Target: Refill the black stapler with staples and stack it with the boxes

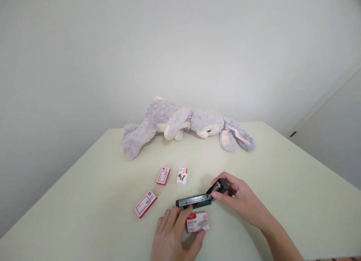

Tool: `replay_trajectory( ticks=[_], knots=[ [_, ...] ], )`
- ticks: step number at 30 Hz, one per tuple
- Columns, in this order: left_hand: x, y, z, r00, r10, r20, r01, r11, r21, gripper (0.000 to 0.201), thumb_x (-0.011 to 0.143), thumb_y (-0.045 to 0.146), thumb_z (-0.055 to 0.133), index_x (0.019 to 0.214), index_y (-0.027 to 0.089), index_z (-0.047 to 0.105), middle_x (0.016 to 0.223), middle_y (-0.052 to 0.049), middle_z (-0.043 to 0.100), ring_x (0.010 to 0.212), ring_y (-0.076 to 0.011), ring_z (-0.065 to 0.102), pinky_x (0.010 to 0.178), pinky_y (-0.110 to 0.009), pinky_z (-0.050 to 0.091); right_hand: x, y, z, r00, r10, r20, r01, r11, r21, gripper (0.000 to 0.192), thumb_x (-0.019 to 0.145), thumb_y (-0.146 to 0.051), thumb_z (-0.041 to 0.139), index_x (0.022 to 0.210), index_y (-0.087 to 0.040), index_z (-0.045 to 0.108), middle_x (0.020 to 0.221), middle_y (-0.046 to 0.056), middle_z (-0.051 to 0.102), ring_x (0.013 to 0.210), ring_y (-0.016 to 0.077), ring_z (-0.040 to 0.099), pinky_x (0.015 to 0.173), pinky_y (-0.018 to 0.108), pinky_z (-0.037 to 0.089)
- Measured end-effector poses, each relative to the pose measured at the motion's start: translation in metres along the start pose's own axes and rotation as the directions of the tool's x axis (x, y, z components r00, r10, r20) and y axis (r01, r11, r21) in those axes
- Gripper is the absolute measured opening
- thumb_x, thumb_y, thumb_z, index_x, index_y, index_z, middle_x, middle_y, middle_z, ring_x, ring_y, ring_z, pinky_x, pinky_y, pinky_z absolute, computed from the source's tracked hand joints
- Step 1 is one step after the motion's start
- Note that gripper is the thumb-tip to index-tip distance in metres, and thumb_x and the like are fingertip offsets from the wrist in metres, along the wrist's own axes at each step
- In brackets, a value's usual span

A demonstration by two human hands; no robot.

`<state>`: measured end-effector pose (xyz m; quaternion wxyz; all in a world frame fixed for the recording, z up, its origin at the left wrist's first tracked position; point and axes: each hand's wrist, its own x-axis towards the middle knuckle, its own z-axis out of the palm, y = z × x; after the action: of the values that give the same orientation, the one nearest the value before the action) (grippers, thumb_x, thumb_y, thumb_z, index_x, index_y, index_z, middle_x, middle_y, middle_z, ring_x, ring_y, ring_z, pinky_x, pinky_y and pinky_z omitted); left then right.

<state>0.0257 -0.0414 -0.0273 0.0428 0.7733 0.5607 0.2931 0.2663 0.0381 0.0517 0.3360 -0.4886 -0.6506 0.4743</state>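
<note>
A black stapler (194,201) lies on the pale table (282,178) with its top swung up and the staple channel showing. My right hand (239,199) grips its raised rear end between thumb and fingers. My left hand (176,236) holds a small red-and-white staple box (197,222) just in front of the stapler, fingertips near the stapler's front end.
Two more red-and-white staple boxes (145,204) (163,175) and a small white box (182,176) lie to the left and behind. A grey plush rabbit (183,125) lies along the far edge by the white wall.
</note>
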Motion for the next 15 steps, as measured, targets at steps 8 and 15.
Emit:
replay_trajectory(
  ticks=[8,15],
  knots=[
    [-0.003,0.000,0.004,1.000,-0.012,0.010,0.012,1.000,0.001,0.053,0.082,0.035,0.078,0.133,0.030,0.064,0.102,-0.007,0.068,0.092,-0.0276,0.065,0.075,-0.038,0.049,0.016,-0.026,0.038,0.968,-0.116,0.222,0.155,0.974,-0.166,0.017,0.099,-0.036,0.061,0.093,-0.021,0.068,0.073,-0.005,0.058,0.065,0.0121,0.049,0.061,0.023,0.036],
    [-0.007,-0.003,-0.001,1.000,0.019,0.006,-0.019,0.999,-0.051,0.043,0.080,0.034,0.080,0.121,0.032,0.068,0.099,-0.006,0.064,0.087,-0.0241,0.064,0.073,-0.036,0.050,0.016,-0.018,0.046,0.985,-0.121,0.127,0.154,0.945,-0.290,0.016,0.092,-0.029,0.070,0.107,-0.024,0.070,0.076,-0.005,0.059,0.069,0.0139,0.055,0.066,0.025,0.039]
  ],
)
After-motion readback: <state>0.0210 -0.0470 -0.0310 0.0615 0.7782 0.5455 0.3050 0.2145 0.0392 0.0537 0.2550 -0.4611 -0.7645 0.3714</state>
